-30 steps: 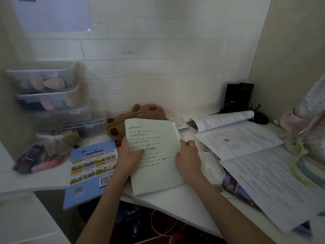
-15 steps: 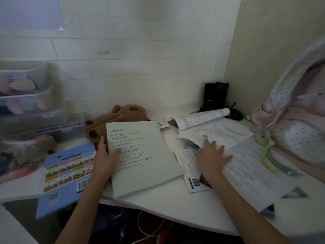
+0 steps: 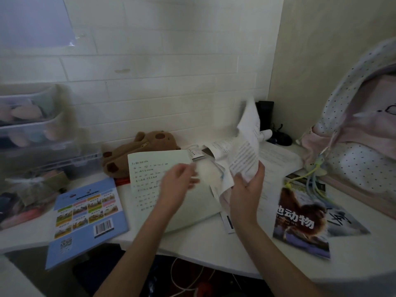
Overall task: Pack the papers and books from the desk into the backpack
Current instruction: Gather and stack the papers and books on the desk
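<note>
My right hand [image 3: 246, 189] grips a bundle of white printed sheets [image 3: 246, 144] and holds it lifted and bent upward above the desk. My left hand [image 3: 177, 185] hovers blurred over the pale green sheet [image 3: 150, 166], fingers apart, holding nothing. A blue book [image 3: 85, 215] lies at the left, hanging over the desk edge. An animal picture book [image 3: 300, 221] lies uncovered at the right. More white papers [image 3: 276, 159] lie behind it. The dotted pink and white backpack [image 3: 360, 151] stands at the far right with its flap up.
A brown plush pencil case [image 3: 137, 153] lies behind the green sheet. Clear storage bins [image 3: 32, 125] stand stacked at the left wall. A black device [image 3: 265, 116] with cables sits in the back corner. The white desk [image 3: 203, 243] has cords hanging under it.
My right hand has closed on the white sheets and lifted them, uncovering the animal picture book. My left hand has come off the green sheet's left edge and moved right.
</note>
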Motion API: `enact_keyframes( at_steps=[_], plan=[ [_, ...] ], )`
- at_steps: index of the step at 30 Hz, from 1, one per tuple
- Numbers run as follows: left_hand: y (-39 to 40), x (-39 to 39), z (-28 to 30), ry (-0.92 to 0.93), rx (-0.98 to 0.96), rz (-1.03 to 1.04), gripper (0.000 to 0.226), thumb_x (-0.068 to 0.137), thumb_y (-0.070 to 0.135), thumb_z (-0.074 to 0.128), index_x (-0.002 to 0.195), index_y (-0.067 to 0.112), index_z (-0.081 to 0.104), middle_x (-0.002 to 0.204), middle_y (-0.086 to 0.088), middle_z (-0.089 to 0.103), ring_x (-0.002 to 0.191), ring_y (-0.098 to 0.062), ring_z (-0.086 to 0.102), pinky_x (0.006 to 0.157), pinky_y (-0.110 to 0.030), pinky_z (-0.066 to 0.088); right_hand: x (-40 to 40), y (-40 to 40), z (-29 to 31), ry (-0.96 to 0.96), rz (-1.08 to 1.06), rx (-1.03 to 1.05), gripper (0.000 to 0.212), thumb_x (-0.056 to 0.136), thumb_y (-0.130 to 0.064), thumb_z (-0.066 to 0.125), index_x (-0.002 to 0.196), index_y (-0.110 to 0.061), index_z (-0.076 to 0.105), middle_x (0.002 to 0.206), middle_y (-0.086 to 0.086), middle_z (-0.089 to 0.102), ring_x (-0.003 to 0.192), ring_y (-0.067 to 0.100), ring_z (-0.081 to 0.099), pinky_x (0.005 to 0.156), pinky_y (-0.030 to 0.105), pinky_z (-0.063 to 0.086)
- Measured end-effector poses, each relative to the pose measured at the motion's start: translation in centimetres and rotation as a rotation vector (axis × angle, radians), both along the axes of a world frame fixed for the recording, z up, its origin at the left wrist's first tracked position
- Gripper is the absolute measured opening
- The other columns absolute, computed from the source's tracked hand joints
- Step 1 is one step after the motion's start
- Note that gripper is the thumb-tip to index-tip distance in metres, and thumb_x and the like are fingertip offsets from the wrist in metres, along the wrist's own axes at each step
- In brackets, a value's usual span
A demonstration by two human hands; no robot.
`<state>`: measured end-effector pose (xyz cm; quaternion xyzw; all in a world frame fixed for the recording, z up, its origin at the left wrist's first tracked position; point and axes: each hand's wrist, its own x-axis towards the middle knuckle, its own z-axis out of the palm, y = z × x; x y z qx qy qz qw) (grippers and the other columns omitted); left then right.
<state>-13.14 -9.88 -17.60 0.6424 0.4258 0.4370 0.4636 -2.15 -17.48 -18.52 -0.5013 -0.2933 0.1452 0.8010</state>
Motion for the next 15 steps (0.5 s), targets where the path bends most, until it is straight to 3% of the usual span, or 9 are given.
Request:
enact_keyframes(
  at_steps=[2,3,5,7,9,10,12,15],
  plan=[
    [-0.5,2.4,0.8,-0.118,-0.479,-0.231,0.048,0.092,0.049,0.049,0.112,0.006,0.061,0.102,-0.014,0.069,0.087,-0.025,0.068,0.078,-0.037,0.057,-0.9,-0.3,-0.4,0.000,0.078,0.019,0.053,0.093,0.009,0.041,0.123,-0.034,0.035,0.113,-0.027,0.044,0.097,-0.024,0.045,0.073,-0.005,0.039],
    [-0.7,3.1,0.8,-0.207,-0.593,-0.341,0.051,0.091,0.051,0.049,0.114,0.007,0.061,0.104,-0.014,0.070,0.090,-0.026,0.069,0.076,-0.036,0.057,-1.2,-0.5,-0.7,-0.013,0.104,0.013,0.055,0.092,0.010,0.042,0.125,-0.033,0.036,0.117,-0.026,0.046,0.100,-0.025,0.045,0.078,-0.004,0.039],
    [-0.8,3.8,0.5,-0.445,-0.650,-0.459,0.040,0.094,0.042,0.050,0.118,0.013,0.060,0.110,-0.010,0.070,0.097,-0.022,0.069,0.079,-0.035,0.057,-1.7,-0.8,-1.6,-0.019,0.139,-0.014,0.061,0.090,0.011,0.044,0.139,-0.023,0.034,0.131,-0.015,0.048,0.116,-0.012,0.047,0.091,0.002,0.040],
    [-0.8,4.2,0.2,-0.656,-0.701,-0.423,0.030,0.095,0.028,0.052,0.120,0.012,0.058,0.109,-0.010,0.071,0.100,-0.023,0.068,0.083,-0.037,0.056,-1.5,-0.8,-2.7,0.035,0.181,-0.041,0.069,0.088,0.012,0.046,0.145,-0.022,0.030,0.138,-0.007,0.047,0.125,0.005,0.047,0.104,0.023,0.042],
    [-0.6,4.3,-0.4,-0.670,-0.691,-0.287,0.022,0.094,0.018,0.054,0.113,0.009,0.060,0.102,-0.012,0.071,0.094,-0.027,0.067,0.082,-0.042,0.055,-1.1,-0.7,-3.7,0.138,0.213,-0.077,0.068,0.087,0.009,0.049,0.143,-0.026,0.031,0.137,-0.004,0.050,0.124,0.013,0.049,0.106,0.045,0.042],
    [-0.5,4.2,-0.6,-0.620,-0.663,-0.189,0.016,0.095,0.015,0.052,0.107,0.010,0.061,0.097,-0.010,0.070,0.090,-0.026,0.066,0.079,-0.042,0.055,-0.9,-0.7,-4.0,0.186,0.220,-0.095,0.066,0.088,0.006,0.051,0.142,-0.028,0.032,0.136,-0.003,0.052,0.122,0.015,0.051,0.105,0.048,0.042],
    [-0.2,3.5,-1.0,-0.464,-0.494,-0.044,0.016,0.097,0.012,0.044,0.099,0.017,0.059,0.093,-0.003,0.068,0.083,-0.019,0.065,0.071,-0.036,0.054,-0.2,-1.0,-4.1,0.228,0.163,-0.121,0.058,0.090,0.000,0.054,0.138,-0.025,0.034,0.134,0.000,0.053,0.117,0.016,0.054,0.100,0.044,0.047],
    [0.0,1.1,-0.8,-0.264,-0.228,-0.003,0.024,0.102,0.018,0.035,0.112,0.022,0.057,0.103,0.003,0.066,0.086,-0.011,0.064,0.075,-0.030,0.053,1.8,-1.5,-2.8,0.168,0.007,-0.215,0.055,0.090,-0.006,0.058,0.137,-0.017,0.032,0.134,0.005,0.049,0.113,0.014,0.052,0.083,0.022,0.050]
  ],
)
